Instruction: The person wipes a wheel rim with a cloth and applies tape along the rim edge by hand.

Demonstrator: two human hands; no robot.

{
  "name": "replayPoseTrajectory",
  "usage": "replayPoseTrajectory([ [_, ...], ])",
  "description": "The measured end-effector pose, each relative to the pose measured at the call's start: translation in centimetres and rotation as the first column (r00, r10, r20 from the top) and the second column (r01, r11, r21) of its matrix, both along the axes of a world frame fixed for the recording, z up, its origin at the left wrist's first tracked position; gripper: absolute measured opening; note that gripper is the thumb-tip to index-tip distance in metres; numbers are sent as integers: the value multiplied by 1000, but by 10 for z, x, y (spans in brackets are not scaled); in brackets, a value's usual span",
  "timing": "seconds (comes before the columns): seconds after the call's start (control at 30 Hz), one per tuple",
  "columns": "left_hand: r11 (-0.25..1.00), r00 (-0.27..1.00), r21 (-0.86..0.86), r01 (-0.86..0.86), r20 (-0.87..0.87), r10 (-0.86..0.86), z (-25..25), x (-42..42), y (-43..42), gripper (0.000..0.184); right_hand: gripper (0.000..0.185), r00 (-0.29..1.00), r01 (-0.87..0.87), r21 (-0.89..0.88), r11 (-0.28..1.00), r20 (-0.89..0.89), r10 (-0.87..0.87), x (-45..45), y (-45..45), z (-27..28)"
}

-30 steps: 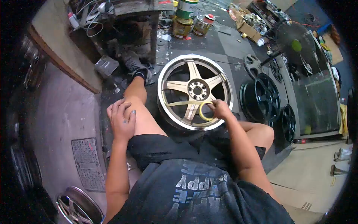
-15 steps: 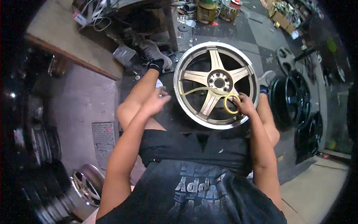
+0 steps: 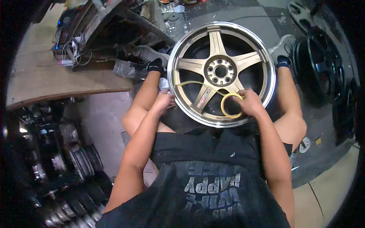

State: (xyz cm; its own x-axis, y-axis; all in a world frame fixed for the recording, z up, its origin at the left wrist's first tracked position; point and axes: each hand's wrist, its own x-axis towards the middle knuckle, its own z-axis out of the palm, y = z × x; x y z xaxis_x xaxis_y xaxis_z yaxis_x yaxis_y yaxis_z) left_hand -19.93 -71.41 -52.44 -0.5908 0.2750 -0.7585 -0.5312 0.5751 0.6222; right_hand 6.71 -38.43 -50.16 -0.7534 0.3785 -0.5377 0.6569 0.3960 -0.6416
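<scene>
A bronze five-spoke alloy wheel rim (image 3: 217, 42) with a polished lip lies face up between my legs. My right hand (image 3: 251, 102) grips a roll of yellow masking tape (image 3: 222, 107) above the lower part of the rim. From the roll, a loose tape strip (image 3: 194, 82) runs left across a spoke to the rim's inner left edge, where its end sticks. At the lower left of the lip is my left hand (image 3: 163, 102), its fingers bent against the edge; the fingertips are partly hidden.
Dark wheels (image 3: 317, 68) stand at the right beside my shoe. A wooden board (image 3: 91, 84) and a cluttered stand (image 3: 125, 22) are at upper left. Several more rims (image 3: 85, 161) are stacked at lower left. Round discs (image 3: 173, 16) lie on the floor beyond the rim.
My left hand has moved right to the rim's lip. The tape roll has shifted slightly left and turned in my right hand. The view has swung, and the rim appears larger and higher.
</scene>
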Motion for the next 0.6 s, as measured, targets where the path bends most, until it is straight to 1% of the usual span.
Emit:
replayPoseTrajectory([
  [0.03,1000,1000,-18,-23,16,23,12,-6,3,35,41,1000,20,-60,998,-3,-20,0,-4,0],
  [0.07,998,998,-36,-46,32,48,30,-11,10,38,38,999,-28,-15,999,-29,28,-2,-3,11],
  [0.1,933,833,-213,289,-425,-355,64,-7,28,46,36,996,-74,32,997,-53,76,-1,1,26],
  [0.13,829,616,-351,435,-555,-559,68,-6,30,50,34,998,-33,-36,999,-53,31,0,6,34],
  [0.17,711,333,-517,477,-642,-690,73,-4,31,55,32,995,-62,-20,998,-80,60,-2,12,39],
  [0.23,559,164,-588,584,-590,-791,68,-22,26,61,31,992,-54,-68,996,-119,46,-9,21,68],
  [0.3,387,-27,-665,639,-522,-852,74,-35,33,67,29,974,-97,-43,994,-211,86,-14,25,78],
  [0.33,311,39,-728,611,-364,-930,74,-35,38,69,27,962,-112,-3,994,-252,107,-15,27,77],
  [0.37,226,110,-777,587,-199,-974,76,-33,45,71,27,962,-108,-20,994,-254,99,-15,28,77],
  [0.4,130,1,-847,515,-152,-988,76,-34,50,77,28,958,-140,-24,990,-257,130,-16,30,77],
  [0.43,121,0,-850,513,-141,-990,73,-35,52,77,28,951,-174,-24,984,-263,162,-13,31,76],
  [0.5,-23,-138,-893,449,-44,-989,66,-46,57,75,29,949,-162,-41,986,-281,144,-11,31,78],
  [0.53,-31,-138,-892,450,-35,-990,63,-51,58,75,30,939,-164,-34,986,-312,146,-10,32,79],
  [0.6,-181,-248,-883,432,76,-966,62,-56,61,77,32,928,-166,-34,986,-343,145,-10,35,80],
])
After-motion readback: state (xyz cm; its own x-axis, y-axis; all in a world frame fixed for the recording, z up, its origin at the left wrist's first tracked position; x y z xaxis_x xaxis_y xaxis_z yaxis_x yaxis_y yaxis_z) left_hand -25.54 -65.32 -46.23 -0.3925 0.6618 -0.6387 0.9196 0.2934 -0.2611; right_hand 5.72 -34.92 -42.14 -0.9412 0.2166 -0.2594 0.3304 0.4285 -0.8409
